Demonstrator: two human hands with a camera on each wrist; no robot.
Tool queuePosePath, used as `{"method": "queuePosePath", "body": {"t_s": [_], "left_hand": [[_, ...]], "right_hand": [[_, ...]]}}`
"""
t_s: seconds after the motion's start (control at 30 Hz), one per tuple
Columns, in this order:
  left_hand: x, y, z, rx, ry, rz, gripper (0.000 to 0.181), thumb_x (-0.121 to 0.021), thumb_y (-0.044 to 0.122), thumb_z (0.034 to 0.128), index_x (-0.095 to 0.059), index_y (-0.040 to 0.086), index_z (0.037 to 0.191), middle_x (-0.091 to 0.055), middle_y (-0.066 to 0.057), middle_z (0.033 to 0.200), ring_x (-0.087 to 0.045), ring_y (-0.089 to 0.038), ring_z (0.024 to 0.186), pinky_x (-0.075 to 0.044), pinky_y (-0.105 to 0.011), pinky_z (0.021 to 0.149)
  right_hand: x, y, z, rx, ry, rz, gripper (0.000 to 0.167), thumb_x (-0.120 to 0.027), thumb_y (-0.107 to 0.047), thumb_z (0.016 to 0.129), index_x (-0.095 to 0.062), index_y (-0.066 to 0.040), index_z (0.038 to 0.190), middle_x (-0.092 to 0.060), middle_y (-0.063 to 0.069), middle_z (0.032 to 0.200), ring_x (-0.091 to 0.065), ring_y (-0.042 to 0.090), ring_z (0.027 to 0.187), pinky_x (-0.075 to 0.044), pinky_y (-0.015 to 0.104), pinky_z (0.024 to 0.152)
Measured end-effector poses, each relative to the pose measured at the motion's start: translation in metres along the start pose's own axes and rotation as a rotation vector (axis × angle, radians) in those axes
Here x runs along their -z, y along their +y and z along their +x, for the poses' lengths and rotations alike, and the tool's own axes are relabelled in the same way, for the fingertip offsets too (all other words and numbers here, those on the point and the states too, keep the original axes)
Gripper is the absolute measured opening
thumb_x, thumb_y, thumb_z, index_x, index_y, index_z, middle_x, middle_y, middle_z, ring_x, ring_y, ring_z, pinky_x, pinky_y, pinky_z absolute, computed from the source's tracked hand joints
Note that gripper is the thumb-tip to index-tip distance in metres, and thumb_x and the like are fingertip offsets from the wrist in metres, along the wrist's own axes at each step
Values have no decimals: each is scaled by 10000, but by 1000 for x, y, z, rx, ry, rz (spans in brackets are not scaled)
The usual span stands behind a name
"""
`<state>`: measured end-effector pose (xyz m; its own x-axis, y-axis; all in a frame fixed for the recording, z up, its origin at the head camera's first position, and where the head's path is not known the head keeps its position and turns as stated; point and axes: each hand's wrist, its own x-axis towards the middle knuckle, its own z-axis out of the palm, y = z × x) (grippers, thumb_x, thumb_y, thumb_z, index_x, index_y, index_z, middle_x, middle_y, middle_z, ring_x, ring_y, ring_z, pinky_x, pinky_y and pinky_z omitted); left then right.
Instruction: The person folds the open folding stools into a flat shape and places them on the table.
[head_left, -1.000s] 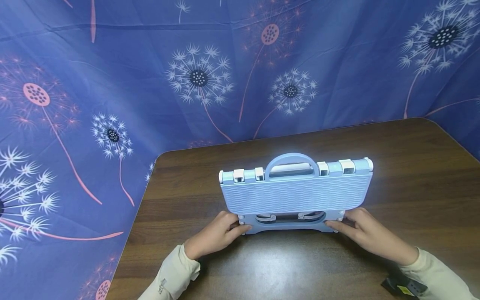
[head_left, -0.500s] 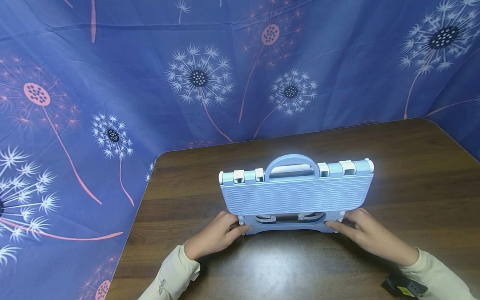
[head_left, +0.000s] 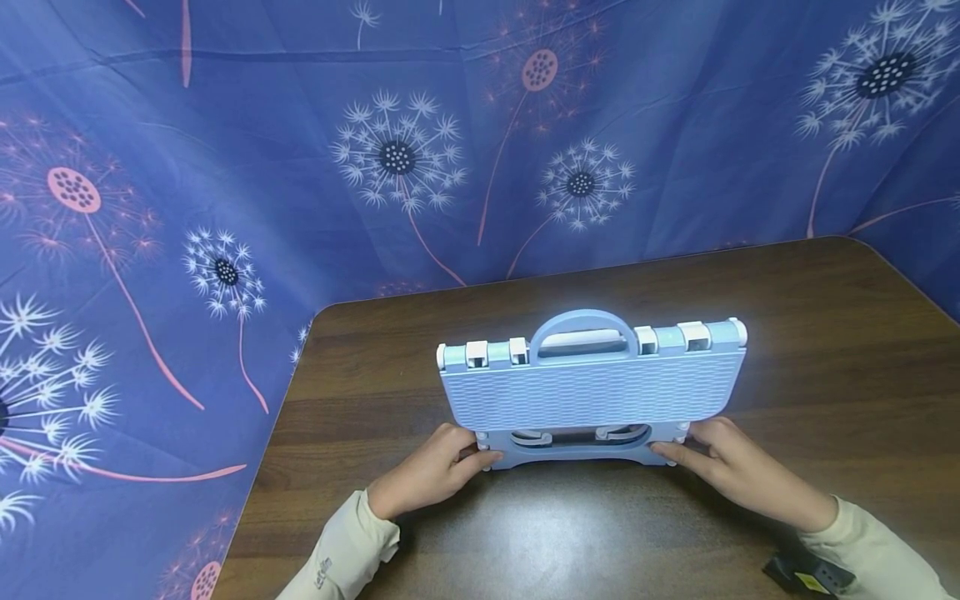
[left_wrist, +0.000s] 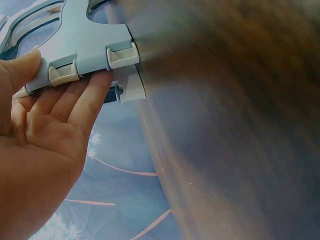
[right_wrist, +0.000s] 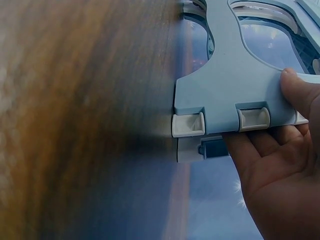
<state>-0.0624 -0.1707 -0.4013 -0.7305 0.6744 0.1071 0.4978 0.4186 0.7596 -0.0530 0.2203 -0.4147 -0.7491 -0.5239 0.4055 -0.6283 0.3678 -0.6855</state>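
Observation:
A light blue plastic folding stool [head_left: 596, 390] stands on its edge at the middle of the table, its woven-textured top facing me and its arched handle [head_left: 558, 316] uppermost. Below the top shows a leg panel with an oval cutout. My left hand [head_left: 429, 472] grips that panel's left end, thumb in front and fingers behind; in the left wrist view, the fingers [left_wrist: 90, 100] lie beside pale hinge pieces [left_wrist: 64, 73]. At the opposite end, my right hand [head_left: 738, 471] holds the panel the same way. The right wrist view shows its thumb [right_wrist: 297, 92] on the panel face [right_wrist: 225, 90].
The brown wood-grain table [head_left: 360, 375] extends around the stool. Behind and to the left hangs a blue cloth [head_left: 285, 150] with dandelion prints. A small black object with a yellow label [head_left: 808, 577] is by the right sleeve [head_left: 873, 546].

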Motion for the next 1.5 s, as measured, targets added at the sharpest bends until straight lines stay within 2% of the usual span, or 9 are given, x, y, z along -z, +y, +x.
{"method": "queuePosePath", "body": {"t_s": [0.2,0.4,0.6,0.73,0.83,0.93,1.0,1.2,1.5], "left_hand": [[0,2,0,21,-3,1,415,-576,287,1030,-468,160,650,-338,151,585,-282,70,496,-286,-155,458],[-2,4,0,46,-4,-20,361,-578,295,1029,-560,115,716,-375,153,600,-306,60,498,-291,-165,451],[9,10,1,70,-52,14,320,-573,360,1024,-640,118,825,-551,91,663,-437,31,566,-392,-164,520],[24,17,-2,69,3,18,191,-636,323,993,-673,156,1077,-708,46,937,-651,-15,810,-538,-199,721],[30,20,-5,58,56,45,490,-683,336,960,-492,227,1397,-660,80,1198,-662,-77,1033,-555,-290,847],[28,21,-6,48,63,81,758,-696,388,939,-249,304,1545,-532,108,1396,-593,-88,1175,-543,-356,898],[23,20,-6,30,55,96,815,-690,402,938,-178,314,1566,-478,100,1448,-553,-94,1227,-534,-371,920],[14,18,-4,20,39,2,722,-685,272,957,-252,318,1533,-541,53,1375,-613,-85,1136,-539,-308,897],[13,19,-6,33,33,15,727,-663,249,978,-223,323,1553,-547,26,1382,-635,-89,1083,-547,-337,887]], "right_hand": [[1,0,0,-9,3,-2,430,-712,98,846,-614,-90,1220,-575,-146,892,-472,0,690,-394,177,602],[2,0,0,-34,11,2,479,-733,79,839,-611,-105,1264,-661,-72,1103,-534,41,830,-440,182,746],[6,-12,0,-159,54,-40,493,-800,-33,828,-628,-156,1274,-662,-77,1205,-579,0,966,-453,139,835],[13,-25,2,-279,146,-92,575,-847,-121,804,-599,-192,1318,-661,-115,1194,-607,-18,1000,-482,155,817],[16,-30,4,-319,200,-107,717,-879,-149,771,-518,-220,1386,-631,-130,1181,-585,-14,976,-462,154,807],[15,-29,6,-318,207,-83,851,-905,-151,734,-445,-259,1441,-582,-95,1251,-526,-4,1090,-386,121,892],[12,-27,7,-306,186,-68,867,-906,-149,731,-433,-279,1446,-568,-51,1285,-486,-10,1147,-335,103,928],[4,-19,3,-272,95,-86,880,-874,-192,781,-371,-298,1496,-557,53,1384,-404,-97,1239,-224,31,971],[0,-17,1,-250,110,-156,891,-875,-224,781,-362,-294,1505,-581,66,1377,-431,-90,1225,-237,19,958]]}}
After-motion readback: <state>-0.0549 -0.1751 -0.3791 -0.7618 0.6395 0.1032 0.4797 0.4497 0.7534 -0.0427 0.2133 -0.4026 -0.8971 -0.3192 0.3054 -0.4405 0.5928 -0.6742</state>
